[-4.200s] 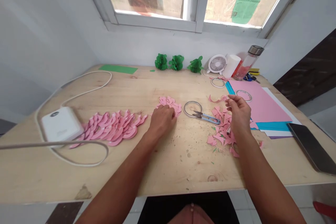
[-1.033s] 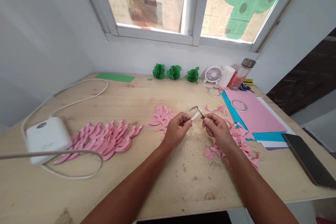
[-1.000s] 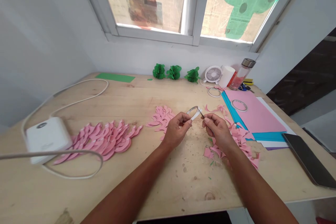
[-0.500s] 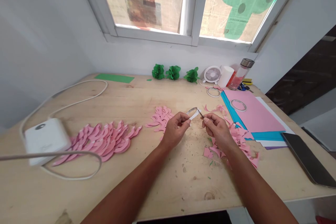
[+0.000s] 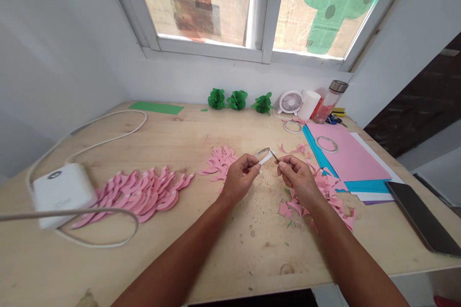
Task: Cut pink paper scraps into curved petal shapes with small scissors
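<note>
My left hand (image 5: 244, 172) is closed in a pinch on a thin roll of tape (image 5: 265, 149), of which the upper rim and a white strip show above the fingers. My right hand (image 5: 293, 171) grips a slim, dark, pointed tool (image 5: 274, 156); its tip touches or nearly touches the roll's edge. The fingers hide the tool's other end, so its exact kind cannot be told. Below and beside my right hand lie pink paper scraps (image 5: 329, 187). Left of my left hand is a small heap of curved pink paper pieces (image 5: 220, 160).
Overlapping pink paper strips (image 5: 144, 192) lie beside a white device (image 5: 63, 192) with a looping cable. Tape rolls (image 5: 292, 126) and coloured sheets (image 5: 353, 153) are at right, near a phone (image 5: 421, 216). Green paper balls (image 5: 236, 100), a fan (image 5: 291, 101) and a bottle (image 5: 330, 101) line the back.
Almost nothing differs. Both hands keep their hold on the tape roll and the pointed tool, and the tool's tip stays by the roll.
</note>
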Action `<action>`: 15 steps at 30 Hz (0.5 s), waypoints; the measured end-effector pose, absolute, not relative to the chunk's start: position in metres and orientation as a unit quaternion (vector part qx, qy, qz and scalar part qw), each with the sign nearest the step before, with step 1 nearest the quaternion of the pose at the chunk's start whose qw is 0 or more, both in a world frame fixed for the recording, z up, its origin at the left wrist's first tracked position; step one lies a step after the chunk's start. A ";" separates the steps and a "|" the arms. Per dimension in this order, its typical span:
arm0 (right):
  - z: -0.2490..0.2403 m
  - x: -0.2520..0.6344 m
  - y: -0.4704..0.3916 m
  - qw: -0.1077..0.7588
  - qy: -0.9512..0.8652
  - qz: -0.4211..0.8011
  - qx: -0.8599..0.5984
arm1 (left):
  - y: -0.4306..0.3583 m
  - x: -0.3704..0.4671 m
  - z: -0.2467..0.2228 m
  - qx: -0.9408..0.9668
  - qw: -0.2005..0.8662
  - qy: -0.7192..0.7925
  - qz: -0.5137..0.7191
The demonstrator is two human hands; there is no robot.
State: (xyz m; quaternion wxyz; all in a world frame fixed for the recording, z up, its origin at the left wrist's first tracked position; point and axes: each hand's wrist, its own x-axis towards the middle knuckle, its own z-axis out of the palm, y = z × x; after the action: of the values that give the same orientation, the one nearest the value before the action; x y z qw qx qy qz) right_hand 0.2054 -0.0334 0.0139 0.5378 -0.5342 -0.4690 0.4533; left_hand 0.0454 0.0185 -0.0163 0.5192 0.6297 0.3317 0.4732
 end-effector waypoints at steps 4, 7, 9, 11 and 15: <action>0.014 0.205 -0.033 0.538 -0.471 0.444 -0.539 | 0.018 0.045 -0.015 0.628 0.518 0.330 0.478; 0.015 0.205 -0.033 0.541 -0.466 0.439 -0.546 | 0.019 0.045 -0.015 0.633 0.507 0.330 0.482; 0.015 0.205 -0.033 0.542 -0.464 0.437 -0.548 | 0.019 0.045 -0.015 0.636 0.505 0.329 0.481; 0.016 0.204 -0.033 0.542 -0.465 0.436 -0.548 | 0.018 0.045 -0.016 0.640 0.507 0.328 0.475; 0.016 0.205 -0.033 0.543 -0.468 0.428 -0.551 | 0.017 0.045 -0.015 0.658 0.499 0.322 0.463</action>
State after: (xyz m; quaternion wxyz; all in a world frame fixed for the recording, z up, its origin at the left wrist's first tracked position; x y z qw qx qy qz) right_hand 0.2047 -0.0333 0.0155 0.5427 -0.5508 -0.4682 0.4276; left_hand 0.0446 0.0175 -0.0152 0.4986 0.6583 0.3217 0.4631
